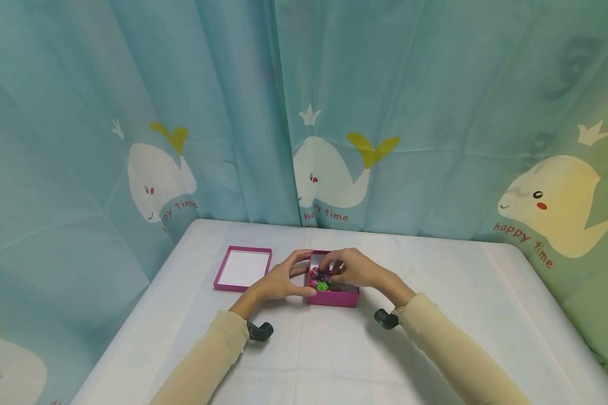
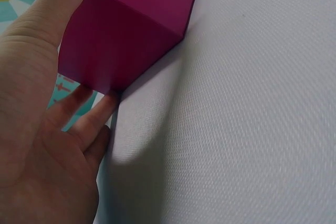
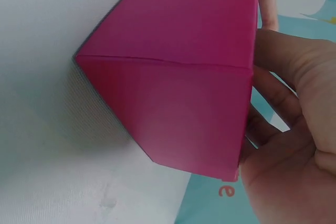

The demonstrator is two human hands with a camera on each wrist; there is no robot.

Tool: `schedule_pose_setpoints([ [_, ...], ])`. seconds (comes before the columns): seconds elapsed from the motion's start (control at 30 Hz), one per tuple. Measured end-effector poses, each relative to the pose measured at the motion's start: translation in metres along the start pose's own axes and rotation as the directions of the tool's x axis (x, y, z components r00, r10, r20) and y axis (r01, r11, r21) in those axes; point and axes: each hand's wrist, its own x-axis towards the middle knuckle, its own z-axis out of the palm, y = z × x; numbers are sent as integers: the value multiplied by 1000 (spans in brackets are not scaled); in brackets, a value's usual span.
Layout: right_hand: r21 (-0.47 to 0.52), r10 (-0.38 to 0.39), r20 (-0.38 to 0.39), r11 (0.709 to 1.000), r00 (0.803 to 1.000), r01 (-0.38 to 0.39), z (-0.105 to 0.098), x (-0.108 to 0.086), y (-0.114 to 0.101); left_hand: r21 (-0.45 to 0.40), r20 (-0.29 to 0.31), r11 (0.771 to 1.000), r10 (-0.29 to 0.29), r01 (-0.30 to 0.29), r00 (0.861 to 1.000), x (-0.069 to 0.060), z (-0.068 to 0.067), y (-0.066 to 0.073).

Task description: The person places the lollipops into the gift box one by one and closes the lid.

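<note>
A magenta box (image 1: 332, 298) with a white inside stands uncovered on the table. In it lie small shiny wrapped pieces that look like candies (image 1: 322, 286), green, red and purple. My left hand (image 1: 280, 279) holds the box at its left side, thumb by the front corner and fingers toward the back. The left wrist view shows those fingers (image 2: 97, 116) against the box wall. My right hand (image 1: 356, 268) reaches into the box from above with bent fingers over the candies. Its fingertips are hidden behind the box wall in the right wrist view, so whether they pinch a candy does not show.
To the left of the box lies its square magenta lid (image 1: 243, 267), white inside facing up. A white cloth covers the table (image 1: 334, 360). Behind it hangs a blue-green curtain (image 1: 425, 185) printed with whales. Black devices are strapped to both wrists.
</note>
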Motion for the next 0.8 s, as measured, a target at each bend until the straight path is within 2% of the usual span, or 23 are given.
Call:
schedule_pose_setpoints([
  [0.37,18,-58,-24,998,998,59,-9,-5,2,-19,3,1000,4,-4,1000,-1,-1,-1],
  [0.8,49,-38,-55,998,998,40,-15,-12,3,-5,1,1000,-9,9,1000,-1,0,2],
])
